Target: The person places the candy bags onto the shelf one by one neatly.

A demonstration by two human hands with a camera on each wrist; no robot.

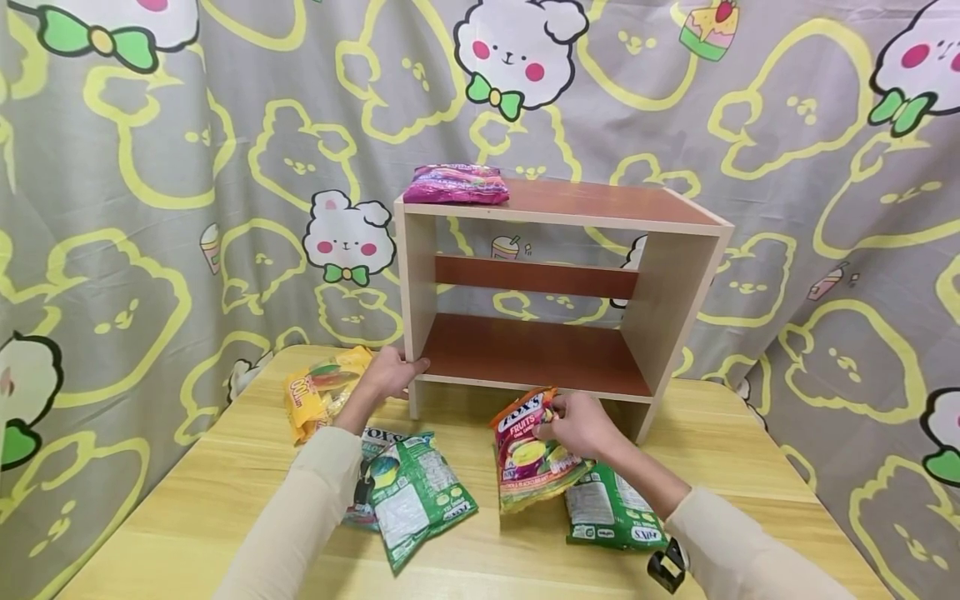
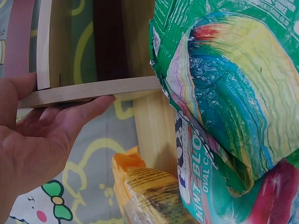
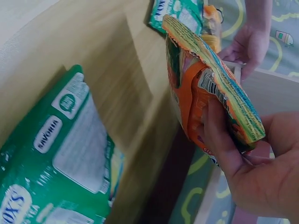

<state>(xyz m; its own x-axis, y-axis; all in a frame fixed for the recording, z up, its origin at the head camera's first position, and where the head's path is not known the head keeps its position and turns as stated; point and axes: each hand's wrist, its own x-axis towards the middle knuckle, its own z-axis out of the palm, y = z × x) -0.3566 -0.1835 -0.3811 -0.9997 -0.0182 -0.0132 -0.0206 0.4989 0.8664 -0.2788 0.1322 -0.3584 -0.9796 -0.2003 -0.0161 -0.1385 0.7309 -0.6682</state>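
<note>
My right hand (image 1: 583, 427) pinches an orange-red bag of Fox's fruit candy (image 1: 528, 454) by its upper right side, holding it tilted in front of the small wooden shelf (image 1: 525, 387). In the right wrist view, the fingers (image 3: 219, 135) press into the bag's orange back. My left hand (image 1: 388, 375) grips the front edge of the shelf's left side panel (image 2: 93, 88), thumb on one face and fingers on the other. Beneath the left forearm lie a green candy bag (image 1: 423, 496) and a partly covered mint candy bag (image 2: 194, 172). Another green bag (image 1: 611, 508) rests under the right forearm.
A purple candy bag (image 1: 456, 184) lies on the shelf's top board at the left. Yellow candy bags (image 1: 322, 392) sit on the wooden table (image 1: 187, 500) left of the shelf. Behind hangs a patterned grey curtain (image 1: 285, 200).
</note>
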